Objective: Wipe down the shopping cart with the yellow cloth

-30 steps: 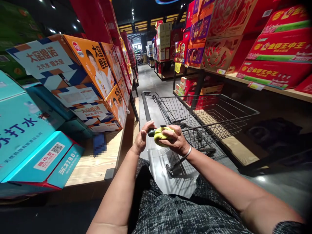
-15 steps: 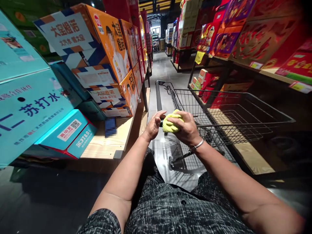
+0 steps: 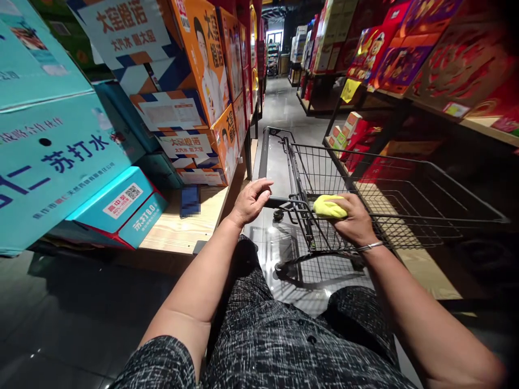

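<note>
My right hand (image 3: 357, 220) grips a bunched yellow cloth (image 3: 327, 207) over the near side of the wire shopping cart (image 3: 405, 217). A bracelet circles that wrist. My left hand (image 3: 252, 203) has its fingers stretched out and holds nothing. It lies at the near end of the cart's dark push handle (image 3: 264, 156); whether the palm touches the bar I cannot tell. The cart stands turned sideways in front of me, its basket pointing right.
On the left, a wooden shelf (image 3: 174, 229) bears orange drink cartons (image 3: 198, 70), turquoise cartons (image 3: 60, 156) and a dark blue item (image 3: 190, 201). Shelving with red gift boxes (image 3: 367, 51) lines the right. A tiled aisle (image 3: 279, 100) runs ahead between them.
My right hand has moved right with the yellow cloth, from beside the handle to over the basket's edge. My left hand has shifted slightly left, and the hands are farther apart.
</note>
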`<state>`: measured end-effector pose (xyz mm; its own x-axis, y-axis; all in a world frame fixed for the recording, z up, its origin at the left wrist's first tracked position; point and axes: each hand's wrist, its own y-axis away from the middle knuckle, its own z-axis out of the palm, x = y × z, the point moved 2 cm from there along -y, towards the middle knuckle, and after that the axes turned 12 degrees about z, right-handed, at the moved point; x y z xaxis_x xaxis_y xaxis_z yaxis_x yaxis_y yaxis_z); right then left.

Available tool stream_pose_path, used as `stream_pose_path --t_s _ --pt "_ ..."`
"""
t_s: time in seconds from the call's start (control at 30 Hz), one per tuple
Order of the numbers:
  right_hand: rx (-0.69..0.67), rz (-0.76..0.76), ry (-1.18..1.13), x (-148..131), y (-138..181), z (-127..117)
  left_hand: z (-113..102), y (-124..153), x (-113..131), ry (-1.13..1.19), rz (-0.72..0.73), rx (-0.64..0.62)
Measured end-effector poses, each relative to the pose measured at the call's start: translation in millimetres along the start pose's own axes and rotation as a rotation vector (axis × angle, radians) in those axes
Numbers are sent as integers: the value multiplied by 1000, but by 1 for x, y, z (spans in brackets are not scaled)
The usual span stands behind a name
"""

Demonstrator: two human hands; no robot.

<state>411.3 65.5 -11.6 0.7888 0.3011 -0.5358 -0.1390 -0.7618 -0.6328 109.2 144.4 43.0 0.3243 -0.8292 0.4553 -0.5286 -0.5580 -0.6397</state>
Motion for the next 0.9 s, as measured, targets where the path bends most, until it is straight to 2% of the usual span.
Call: stream_pose_path --t_s 0.1,0.2,0.3,0.4,0.5,0.6,0.77,0.83,0.9 --pt "-4 56 -135 -22 -1 10 -8 -7 8 -94 -82 -93" --pt "-3 44 -253 -75 -11 29 -10 -11 11 -178 -106 -136" --pt "-51 -107 -279 -123 -22 48 -9 -9 5 -173 -113 -109" --pt "-108 -241 -197 -138 -23 60 -8 -3 -6 -127 -124 -54" --pt "-117 -250 -114 -118 -12 63 -9 1 -13 -91 -33 -9" --pt "-90 -232 -68 -77 5 56 -10 2 -20 -86 35 -2" --pt "-64 -242 81 -14 32 34 -10 4 -29 -104 59 14" --pt "-23 -230 83 -5 36 25 -12 4 -30 -90 84 16" --pt "39 -158 23 -7 33 21 -16 3 -28 -91 89 0"
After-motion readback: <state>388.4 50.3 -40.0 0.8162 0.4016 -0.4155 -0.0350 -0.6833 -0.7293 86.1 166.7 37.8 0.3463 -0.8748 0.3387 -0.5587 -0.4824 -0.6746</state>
